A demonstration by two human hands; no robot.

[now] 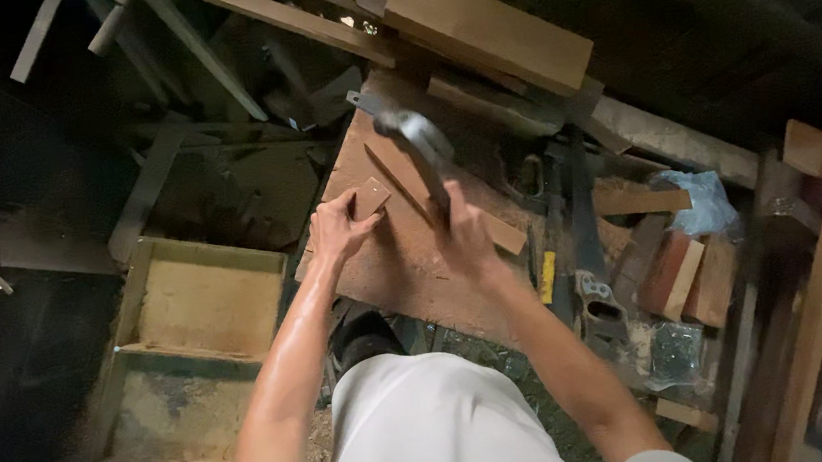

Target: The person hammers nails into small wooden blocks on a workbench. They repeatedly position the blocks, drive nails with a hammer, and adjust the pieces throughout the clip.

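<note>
Hammering on a small wood piece at the centre of the frame

I am pinching the small wood piece (369,198) flat on the board (404,262) with my left hand (339,230); my right hand (465,239) is gripping the hammer (420,145), raised and blurred. I judge the next blow needs aim clear of my fingertips.

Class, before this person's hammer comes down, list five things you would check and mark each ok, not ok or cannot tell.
1. Right hand grips the hammer handle: ok.
2. Left hand pins the small wood piece on the board: ok.
3. Left fingers clear of the strike spot: not ok, they sit on the piece.
4. Nail in place: cannot tell.
5. Hand saw lies clear of the swing, to the right: ok.
</note>
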